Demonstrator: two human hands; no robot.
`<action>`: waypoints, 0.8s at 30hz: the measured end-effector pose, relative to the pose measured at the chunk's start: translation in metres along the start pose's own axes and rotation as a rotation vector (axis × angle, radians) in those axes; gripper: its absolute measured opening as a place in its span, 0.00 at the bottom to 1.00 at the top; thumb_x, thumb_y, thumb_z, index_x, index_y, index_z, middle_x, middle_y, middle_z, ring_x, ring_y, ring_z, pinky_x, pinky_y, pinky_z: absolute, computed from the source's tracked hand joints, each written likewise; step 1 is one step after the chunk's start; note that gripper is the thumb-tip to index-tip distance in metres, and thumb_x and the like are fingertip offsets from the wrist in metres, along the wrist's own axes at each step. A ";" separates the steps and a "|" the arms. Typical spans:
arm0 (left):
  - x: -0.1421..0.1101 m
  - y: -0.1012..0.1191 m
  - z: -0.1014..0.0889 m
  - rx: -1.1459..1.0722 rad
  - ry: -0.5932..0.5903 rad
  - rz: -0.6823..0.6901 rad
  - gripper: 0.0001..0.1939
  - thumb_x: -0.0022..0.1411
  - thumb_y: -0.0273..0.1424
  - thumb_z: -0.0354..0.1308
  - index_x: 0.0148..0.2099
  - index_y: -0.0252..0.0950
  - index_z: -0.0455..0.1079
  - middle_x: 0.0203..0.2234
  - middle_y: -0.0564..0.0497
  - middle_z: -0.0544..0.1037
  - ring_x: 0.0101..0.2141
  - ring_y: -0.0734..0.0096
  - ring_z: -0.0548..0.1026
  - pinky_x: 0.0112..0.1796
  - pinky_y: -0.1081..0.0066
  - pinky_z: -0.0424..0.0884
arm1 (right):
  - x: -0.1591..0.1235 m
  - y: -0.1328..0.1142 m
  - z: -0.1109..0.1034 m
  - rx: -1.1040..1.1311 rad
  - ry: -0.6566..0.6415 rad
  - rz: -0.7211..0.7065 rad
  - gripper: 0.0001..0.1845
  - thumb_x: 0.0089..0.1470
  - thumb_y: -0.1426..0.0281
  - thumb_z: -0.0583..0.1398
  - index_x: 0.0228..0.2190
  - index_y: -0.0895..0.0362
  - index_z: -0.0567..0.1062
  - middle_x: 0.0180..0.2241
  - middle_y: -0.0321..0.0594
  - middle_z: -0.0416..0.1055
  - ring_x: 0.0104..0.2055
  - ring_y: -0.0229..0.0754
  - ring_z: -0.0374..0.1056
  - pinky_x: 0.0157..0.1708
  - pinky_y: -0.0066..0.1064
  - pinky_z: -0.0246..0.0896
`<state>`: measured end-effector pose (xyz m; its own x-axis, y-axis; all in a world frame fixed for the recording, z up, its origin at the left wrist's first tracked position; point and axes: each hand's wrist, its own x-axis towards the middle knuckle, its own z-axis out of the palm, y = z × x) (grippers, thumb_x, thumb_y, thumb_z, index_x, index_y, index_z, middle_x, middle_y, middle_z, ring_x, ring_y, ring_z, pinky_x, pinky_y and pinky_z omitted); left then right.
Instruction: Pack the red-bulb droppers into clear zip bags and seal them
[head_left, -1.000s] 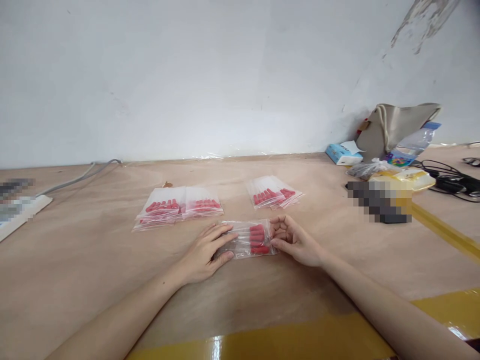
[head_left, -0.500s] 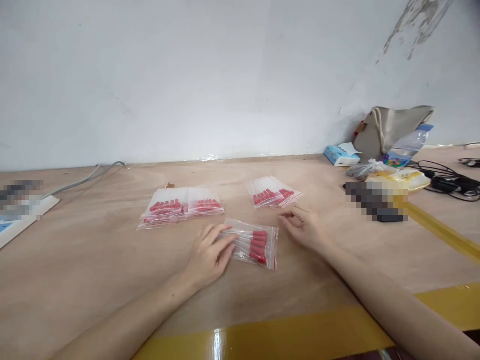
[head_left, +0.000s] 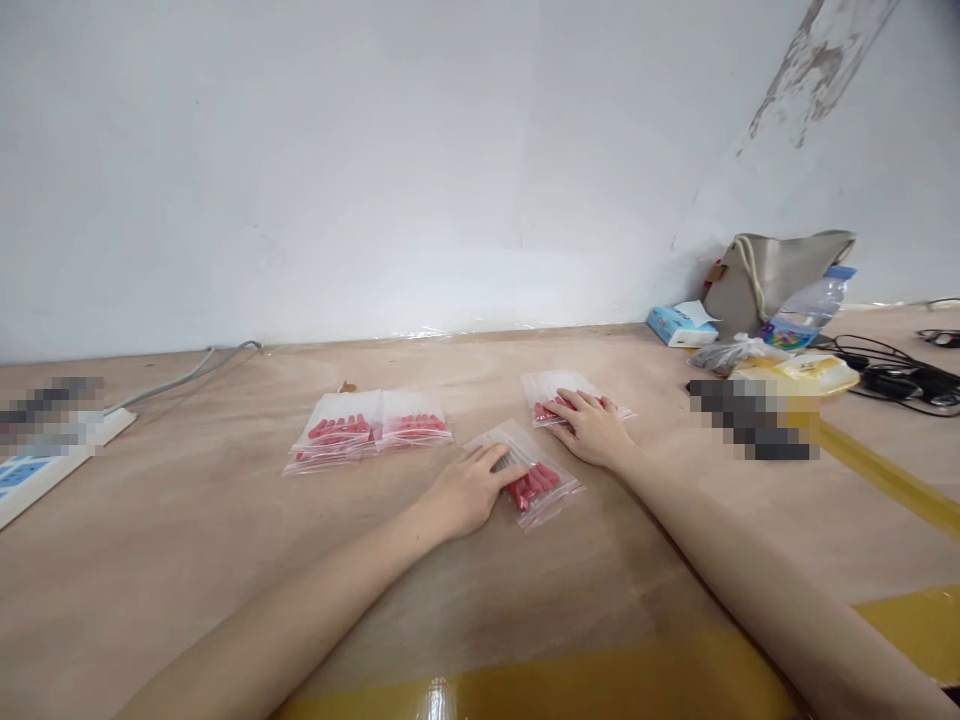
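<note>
Left hand (head_left: 466, 490), right hand (head_left: 592, 427); seemingly flat

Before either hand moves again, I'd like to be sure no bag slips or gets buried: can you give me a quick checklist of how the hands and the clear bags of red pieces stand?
1. Left hand flat on the near clear zip bag of red pieces: ok.
2. Right hand palm down on the far right stack of bags: ok.
3. Near bag lies apart from the left pile of bags: ok.
4. Near bag's zip closed: cannot tell.
5. Bare wooden tabletop around the near bag: ok.
6. Black cables away from both hands: ok.
</note>
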<state>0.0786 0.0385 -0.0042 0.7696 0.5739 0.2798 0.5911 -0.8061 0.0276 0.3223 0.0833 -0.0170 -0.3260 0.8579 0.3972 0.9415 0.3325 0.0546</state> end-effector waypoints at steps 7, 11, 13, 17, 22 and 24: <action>0.007 -0.013 0.008 -0.144 0.321 -0.127 0.16 0.63 0.29 0.46 0.52 0.36 0.63 0.50 0.43 0.66 0.49 0.63 0.67 0.47 0.62 0.67 | -0.019 0.009 -0.022 0.069 0.140 -0.116 0.20 0.55 0.58 0.49 0.48 0.47 0.67 0.49 0.42 0.63 0.53 0.51 0.54 0.52 0.57 0.29; -0.006 0.001 0.012 -0.214 0.284 -0.056 0.20 0.58 0.35 0.54 0.52 0.35 0.64 0.48 0.44 0.69 0.47 0.62 0.69 0.46 0.64 0.69 | -0.028 -0.004 -0.039 0.216 0.092 -0.348 0.22 0.50 0.55 0.54 0.45 0.48 0.70 0.44 0.41 0.67 0.48 0.47 0.58 0.53 0.50 0.35; -0.006 0.000 0.014 -0.230 0.273 -0.031 0.16 0.60 0.31 0.51 0.51 0.36 0.66 0.47 0.45 0.71 0.46 0.65 0.70 0.46 0.66 0.69 | -0.029 -0.014 -0.039 0.227 0.060 -0.430 0.19 0.51 0.56 0.54 0.44 0.47 0.70 0.41 0.40 0.69 0.47 0.46 0.58 0.52 0.50 0.36; 0.002 -0.012 0.018 -0.222 0.304 -0.050 0.14 0.62 0.26 0.46 0.47 0.36 0.69 0.46 0.47 0.72 0.45 0.67 0.72 0.45 0.66 0.69 | -0.015 -0.029 -0.030 0.181 0.049 -0.462 0.16 0.55 0.65 0.52 0.45 0.48 0.70 0.39 0.40 0.71 0.46 0.45 0.60 0.52 0.50 0.37; 0.014 -0.016 0.015 -0.187 0.331 -0.186 0.10 0.58 0.24 0.49 0.38 0.35 0.71 0.34 0.47 0.75 0.33 0.68 0.74 0.36 0.68 0.71 | 0.000 -0.033 -0.016 0.228 0.099 -0.384 0.14 0.54 0.70 0.52 0.42 0.51 0.72 0.39 0.40 0.72 0.44 0.43 0.63 0.53 0.51 0.35; 0.016 -0.015 0.014 -0.179 0.325 -0.234 0.08 0.55 0.22 0.51 0.35 0.35 0.70 0.29 0.50 0.74 0.29 0.70 0.73 0.31 0.71 0.70 | -0.001 -0.034 -0.011 0.283 0.140 -0.308 0.13 0.53 0.66 0.54 0.40 0.52 0.73 0.38 0.40 0.73 0.42 0.43 0.64 0.54 0.51 0.33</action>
<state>0.0855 0.0620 -0.0133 0.4869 0.6922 0.5327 0.6677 -0.6881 0.2839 0.2917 0.0663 -0.0089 -0.5552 0.6470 0.5227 0.7352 0.6756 -0.0554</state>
